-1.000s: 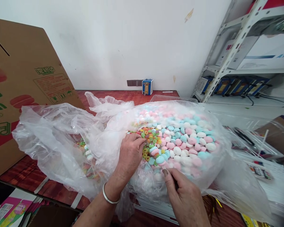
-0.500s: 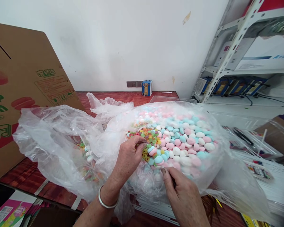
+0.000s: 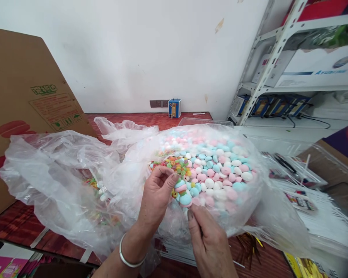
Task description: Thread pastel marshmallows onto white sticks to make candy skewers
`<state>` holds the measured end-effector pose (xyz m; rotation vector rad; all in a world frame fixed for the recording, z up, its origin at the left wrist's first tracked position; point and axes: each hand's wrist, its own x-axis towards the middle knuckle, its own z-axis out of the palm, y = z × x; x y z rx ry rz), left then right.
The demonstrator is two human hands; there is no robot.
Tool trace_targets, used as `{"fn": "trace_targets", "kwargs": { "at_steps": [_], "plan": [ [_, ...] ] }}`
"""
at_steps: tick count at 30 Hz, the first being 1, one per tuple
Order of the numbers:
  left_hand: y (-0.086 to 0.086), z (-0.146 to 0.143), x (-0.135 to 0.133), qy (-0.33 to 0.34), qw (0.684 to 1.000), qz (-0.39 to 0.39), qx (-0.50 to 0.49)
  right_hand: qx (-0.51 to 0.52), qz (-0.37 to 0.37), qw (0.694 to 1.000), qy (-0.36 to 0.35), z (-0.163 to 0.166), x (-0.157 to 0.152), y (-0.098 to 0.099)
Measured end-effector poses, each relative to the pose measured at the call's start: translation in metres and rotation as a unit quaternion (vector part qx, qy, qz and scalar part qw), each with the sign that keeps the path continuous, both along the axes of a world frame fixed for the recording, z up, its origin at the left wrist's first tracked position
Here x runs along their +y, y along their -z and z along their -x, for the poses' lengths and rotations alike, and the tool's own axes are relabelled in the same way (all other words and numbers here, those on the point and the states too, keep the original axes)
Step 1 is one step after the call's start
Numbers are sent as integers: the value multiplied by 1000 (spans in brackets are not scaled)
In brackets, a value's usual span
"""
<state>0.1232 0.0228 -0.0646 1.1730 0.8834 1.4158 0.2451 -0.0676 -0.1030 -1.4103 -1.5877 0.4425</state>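
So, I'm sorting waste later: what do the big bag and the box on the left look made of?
The bag looks like thin clear plastic film: see-through, crinkled, glossy. The box looks like matt brown cardboard, printed; corrugation not visible.

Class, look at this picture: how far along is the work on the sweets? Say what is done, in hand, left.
Done: the bag lies open on the table. In hand: the left hand picks at the rings while the right hand pinches the bag's near edge. Left: many rings lie mixed with the pastel sweets.
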Motion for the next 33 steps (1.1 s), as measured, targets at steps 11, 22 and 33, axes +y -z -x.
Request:
{"fn": "trace_targets", "kwargs": {
  "at_steps": [11, 22, 33],
  "plan": [
    [-1, -43, -36, 140, 962, 128, -199, 56, 12, 998, 23, 3, -21, 17],
    [4, -45, -37, 178, 976, 106, -68, 91, 25, 995, 30, -14, -6, -4],
    [13, -55, 37, 31, 791, -281, 542, -163, 120, 970, 135, -64, 56, -39]
  ]
}}
